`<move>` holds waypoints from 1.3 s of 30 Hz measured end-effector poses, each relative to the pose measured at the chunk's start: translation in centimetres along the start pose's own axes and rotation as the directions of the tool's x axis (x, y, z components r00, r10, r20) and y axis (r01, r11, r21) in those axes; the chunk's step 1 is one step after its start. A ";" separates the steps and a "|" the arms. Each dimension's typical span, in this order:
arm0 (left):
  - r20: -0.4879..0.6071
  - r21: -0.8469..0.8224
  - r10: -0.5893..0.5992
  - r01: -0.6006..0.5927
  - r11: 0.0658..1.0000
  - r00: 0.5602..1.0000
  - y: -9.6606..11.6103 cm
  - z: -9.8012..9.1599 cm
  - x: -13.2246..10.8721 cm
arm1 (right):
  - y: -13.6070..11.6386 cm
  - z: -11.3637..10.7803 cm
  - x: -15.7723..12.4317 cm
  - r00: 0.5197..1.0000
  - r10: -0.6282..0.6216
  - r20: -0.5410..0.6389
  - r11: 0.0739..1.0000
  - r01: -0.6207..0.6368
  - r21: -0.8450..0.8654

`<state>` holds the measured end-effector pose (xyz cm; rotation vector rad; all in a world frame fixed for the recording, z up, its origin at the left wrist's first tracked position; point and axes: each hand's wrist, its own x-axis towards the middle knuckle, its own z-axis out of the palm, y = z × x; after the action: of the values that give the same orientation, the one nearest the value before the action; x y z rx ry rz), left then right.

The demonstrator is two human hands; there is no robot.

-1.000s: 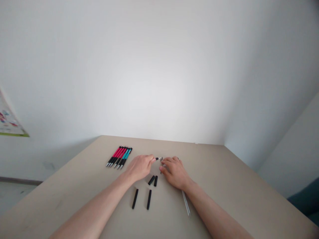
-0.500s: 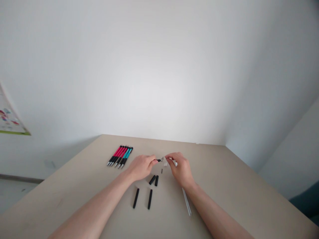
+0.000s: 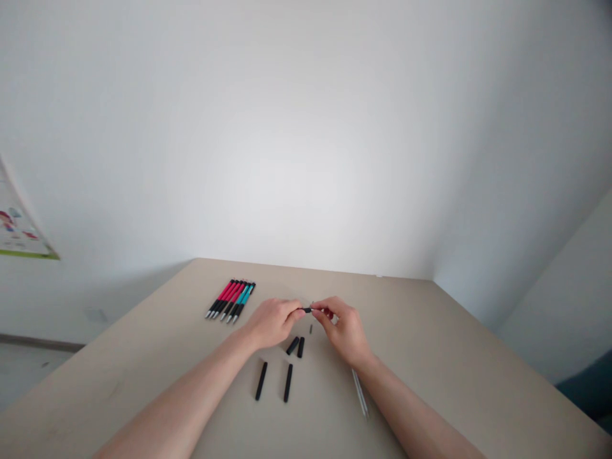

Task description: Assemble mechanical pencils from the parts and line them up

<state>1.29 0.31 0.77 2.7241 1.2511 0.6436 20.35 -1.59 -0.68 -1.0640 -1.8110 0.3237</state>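
Note:
My left hand (image 3: 273,323) is closed, its thumb and forefinger pinching a short black pen part (image 3: 307,310) that points right. At the right end of that part, the thumb and fingers of my right hand (image 3: 345,326) come together in a pinch. What sits between those fingertips is too small to make out. Just below lies a small grey spring-like piece (image 3: 310,329). Nearer to me are two short black grips (image 3: 300,347) and two longer black tubes (image 3: 287,383). Thin pale refills (image 3: 359,393) lie partly hidden beneath my right wrist.
Several assembled pens (image 3: 230,299), some red and some teal with black grips, lie side by side at the left rear of the beige table (image 3: 411,357). A white wall (image 3: 306,159) rises behind the table's far edge.
My right hand has moved slightly left, closing the gap, and its fingertips now meet the end of the black pen part. The small white pieces beside it are now hidden.

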 end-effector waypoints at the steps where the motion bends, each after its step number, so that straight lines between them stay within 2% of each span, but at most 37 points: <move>1: 0.001 -0.005 0.007 -0.007 1.000 1.000 0.0 0.0 0.0 | 0.0 0.0 0.0 1.000 0.005 0.000 1.000 -0.005 -0.001; 5: -0.002 -0.015 0.028 -0.028 0.999 1.000 0.1 0.0 0.0 | 0.0 0.0 0.0 1.000 -0.002 0.011 1.000 0.002 -0.005; 10: -0.030 0.000 -0.057 0.057 0.998 0.998 0.1 0.1 -0.1 | 0.0 0.0 0.0 1.000 -0.017 0.018 1.000 0.017 0.006; 17: -0.038 0.018 0.059 -0.058 0.998 0.998 0.2 -0.3 0.0 | -0.2 -0.1 0.1 0.997 -0.032 0.067 0.999 0.035 -0.033; 24: 0.003 0.119 0.079 -0.079 0.990 0.997 0.4 -0.4 -0.1 | -0.4 -0.1 0.1 0.991 -0.073 0.116 0.992 0.084 -0.094; 32: -0.011 0.174 0.079 -0.075 0.982 0.997 0.7 -0.6 -0.1 | -0.1 0.1 0.1 0.982 -0.039 0.186 0.978 0.076 -0.192; 39: -0.065 0.118 0.099 -0.091 0.989 0.993 0.4 -0.5 -0.1 | -0.1 0.0 0.0 0.970 -0.047 0.237 0.973 0.098 -0.208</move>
<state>1.32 -0.11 1.25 2.8941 1.2158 0.7048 20.29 -1.65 -0.58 -1.1451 -2.1276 0.2135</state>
